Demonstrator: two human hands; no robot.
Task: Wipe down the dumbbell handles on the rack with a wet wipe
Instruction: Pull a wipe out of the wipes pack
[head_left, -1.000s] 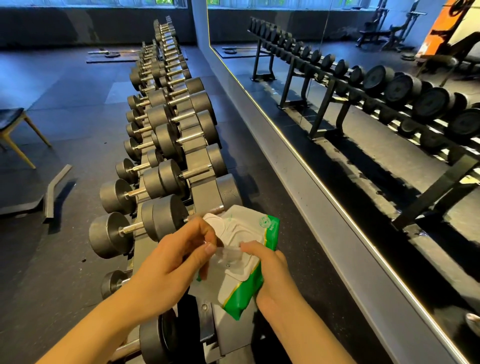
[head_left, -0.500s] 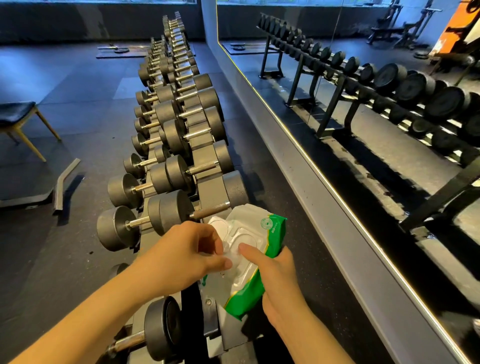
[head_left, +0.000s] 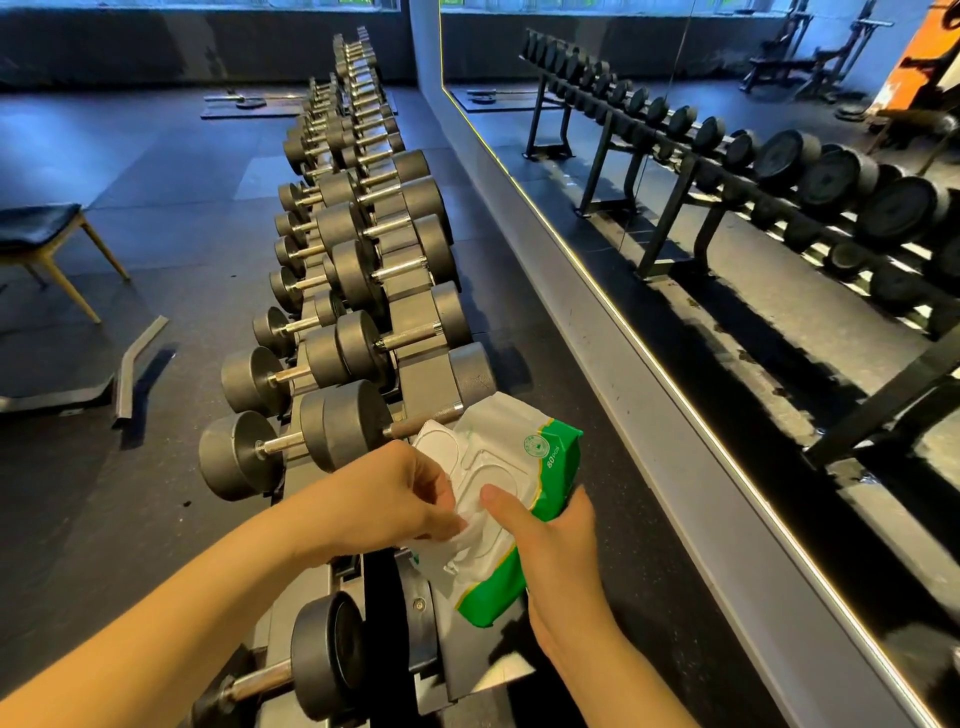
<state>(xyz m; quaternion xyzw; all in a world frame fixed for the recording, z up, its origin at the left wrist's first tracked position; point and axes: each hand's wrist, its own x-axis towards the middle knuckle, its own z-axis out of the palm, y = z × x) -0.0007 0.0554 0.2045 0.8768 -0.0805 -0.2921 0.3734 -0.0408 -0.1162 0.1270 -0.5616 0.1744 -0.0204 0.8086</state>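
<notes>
**Wipe pinched at the mouth of the pack, over the near end of the rack**

We hold the wet wipe pack (head_left: 524, 457) in front of us with our right hand (head_left: 563, 556), fingers wrapped under its green edge and the thumb lying across the white top. Its flip lid (head_left: 436, 449) stands open. Our left hand (head_left: 395, 493) is curled at the opening and pinches the wet wipe (head_left: 464, 531), which shows only as a thin crumpled sheet between the fingertips.

The pack hangs above the dumbbell rack (head_left: 415, 374); its far corner overlaps the nearest dumbbell handle (head_left: 415, 427), and we cannot tell whether they touch. The rack runs straight away from us in two rows. On the right only a narrow strip of floor (head_left: 561, 364) separates it from the grey base of the mirror (head_left: 727, 291). On the left the floor opens wide, with a chair (head_left: 41, 228) well apart near the edge
</notes>
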